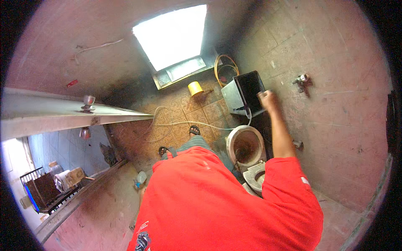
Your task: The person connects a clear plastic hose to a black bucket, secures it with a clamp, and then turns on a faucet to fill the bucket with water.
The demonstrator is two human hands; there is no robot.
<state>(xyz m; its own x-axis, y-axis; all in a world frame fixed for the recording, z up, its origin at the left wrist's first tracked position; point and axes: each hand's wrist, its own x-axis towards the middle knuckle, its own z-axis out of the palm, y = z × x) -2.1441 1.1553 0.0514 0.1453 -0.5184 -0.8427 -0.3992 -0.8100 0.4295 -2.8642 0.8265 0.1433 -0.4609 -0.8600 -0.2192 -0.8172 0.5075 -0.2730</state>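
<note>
My right hand (267, 100) is closed, with its knuckles over the right rim of a tall dark tub (229, 97). What its fingers hold, if anything, is hidden. The tub is grey outside and black inside, and it stands tilted in the picture by the right wall. A pale hose (201, 123) runs from beside the tub across the floor. Below the tub is a toilet bowl (229, 146) with a stained inside. Beside my shirt's left edge shows a narrow strip of skin, next to a white and blue object (141, 178); my left hand's fingers cannot be made out.
A yellow pail (195, 88) stands on the patterned tile floor (169, 129). Behind the tub hangs a coiled yellow hose (216, 71). A metal tap (301, 78) juts from the right wall. An open door (75, 115) with round knobs reaches in at left, near a black rack (50, 205).
</note>
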